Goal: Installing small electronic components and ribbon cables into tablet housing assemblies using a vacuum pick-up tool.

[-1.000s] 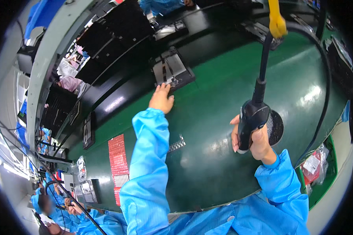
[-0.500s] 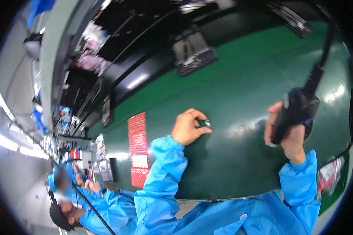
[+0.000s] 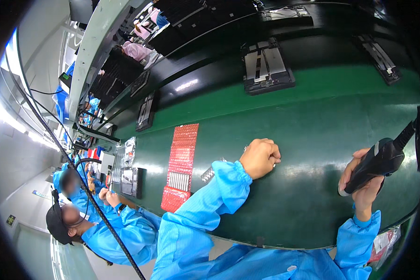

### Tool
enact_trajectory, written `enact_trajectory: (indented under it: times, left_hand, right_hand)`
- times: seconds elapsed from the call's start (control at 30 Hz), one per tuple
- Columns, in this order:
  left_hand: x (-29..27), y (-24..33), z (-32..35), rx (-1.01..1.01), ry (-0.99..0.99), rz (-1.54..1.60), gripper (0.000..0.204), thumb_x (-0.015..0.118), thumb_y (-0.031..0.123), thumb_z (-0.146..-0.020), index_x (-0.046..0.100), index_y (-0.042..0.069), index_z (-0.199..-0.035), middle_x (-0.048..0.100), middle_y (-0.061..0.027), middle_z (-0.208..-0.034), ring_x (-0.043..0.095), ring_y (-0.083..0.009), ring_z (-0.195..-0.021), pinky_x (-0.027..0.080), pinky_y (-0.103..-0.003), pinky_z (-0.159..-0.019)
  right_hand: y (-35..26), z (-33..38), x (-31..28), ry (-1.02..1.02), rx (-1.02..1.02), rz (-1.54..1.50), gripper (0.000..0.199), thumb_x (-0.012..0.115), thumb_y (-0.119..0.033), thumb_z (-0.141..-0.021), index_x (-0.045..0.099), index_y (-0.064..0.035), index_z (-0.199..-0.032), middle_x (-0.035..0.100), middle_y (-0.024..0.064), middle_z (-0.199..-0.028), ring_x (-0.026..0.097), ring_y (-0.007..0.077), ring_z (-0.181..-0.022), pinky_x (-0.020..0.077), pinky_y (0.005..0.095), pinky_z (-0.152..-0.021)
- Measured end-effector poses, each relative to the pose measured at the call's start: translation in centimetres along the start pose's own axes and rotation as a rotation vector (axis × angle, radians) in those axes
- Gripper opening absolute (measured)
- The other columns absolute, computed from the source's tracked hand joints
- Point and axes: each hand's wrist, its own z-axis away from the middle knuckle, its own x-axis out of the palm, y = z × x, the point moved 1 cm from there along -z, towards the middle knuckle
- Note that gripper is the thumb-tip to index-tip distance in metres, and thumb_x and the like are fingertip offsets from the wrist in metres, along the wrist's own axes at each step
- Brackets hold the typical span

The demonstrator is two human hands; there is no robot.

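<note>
My left hand (image 3: 260,158) is closed over the middle of the green table mat (image 3: 247,210), fingers curled inward. A small silvery piece (image 3: 274,164) shows at its fingertips, mostly hidden. My right hand (image 3: 366,189) is wrapped round a black corded handheld device (image 3: 377,163), shaped like a barcode scanner, above the mat's right side. Beside my left sleeve lies a small strip of silvery pieces (image 3: 208,174), partly covered by it. Farther left is a red bubble-wrap sheet (image 3: 182,148) with a row of silvery strips (image 3: 178,181) on it.
Opened flat electronic units stand along the far side, one at the centre (image 3: 266,67) and one at the right (image 3: 380,58). Another unit (image 3: 131,182) lies at the left near a co-worker (image 3: 121,228) in blue. A plastic bag (image 3: 385,245) sits at the lower right.
The view has shifted. My left hand has moved right over the mat and its fingers have curled in, baring the silvery strip by my sleeve. My right hand still holds the black device.
</note>
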Motion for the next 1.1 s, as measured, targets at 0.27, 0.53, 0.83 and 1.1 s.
enact_trajectory:
  times: [0.27, 0.53, 0.83, 1.1]
  left_hand:
    - [1.3, 1.4, 2.4, 0.398, 0.253, -0.186, 0.009, 0.068, 0.0, -0.068, 0.064, 0.002, -0.076, 0.066, -0.0111, -0.083, 0.061, -0.027, -0.074, 0.051, -0.035, -0.064]
    - [3.9, 0.6, 4.3, 0.081, 0.439, 0.132, 0.014, 0.071, 0.008, -0.077, 0.069, 0.002, -0.089, 0.066, -0.0105, -0.078, 0.059, -0.0162, -0.059, 0.047, -0.026, -0.053]
    - [2.6, -1.0, 4.8, -0.011, 0.556, 0.381, 0.01, 0.065, -0.001, -0.082, 0.064, -0.006, -0.09, 0.066, -0.0111, -0.078, 0.066, -0.0153, -0.065, 0.053, -0.024, -0.057]
    - [2.1, 2.5, 0.0, 0.082, 0.339, 0.383, 0.012, 0.055, -0.003, -0.088, 0.059, -0.006, -0.098, 0.064, -0.0167, -0.1, 0.066, -0.0195, -0.079, 0.054, -0.028, -0.069]
  right_hand:
    - [-0.2, -0.3, 0.4, 0.002, 0.086, -0.016, 0.089, 0.053, -0.079, -0.068, 0.044, -0.0012, -0.11, 0.055, 0.0083, -0.062, 0.054, 0.0142, -0.05, 0.0418, 0.024, -0.045]
    - [0.2, 0.6, 0.3, -0.071, -0.041, -0.105, 0.081, 0.09, -0.013, -0.053, 0.043, -0.002, -0.117, 0.055, 0.0059, -0.072, 0.054, 0.0118, -0.059, 0.0449, 0.0232, -0.054]
    - [-0.9, -0.9, 1.0, 0.013, -0.115, 0.392, 0.041, 0.083, -0.013, -0.067, 0.052, -0.001, -0.092, 0.047, -0.0017, -0.053, 0.043, 0.002, -0.051, 0.036, 0.0203, -0.046]
    - [-1.2, -0.5, 0.4, -0.123, -0.323, 0.212, 0.03, 0.076, -0.009, -0.072, 0.05, -0.0027, -0.086, 0.049, 0.0057, -0.054, 0.042, 0.0039, -0.049, 0.0324, 0.024, -0.043]
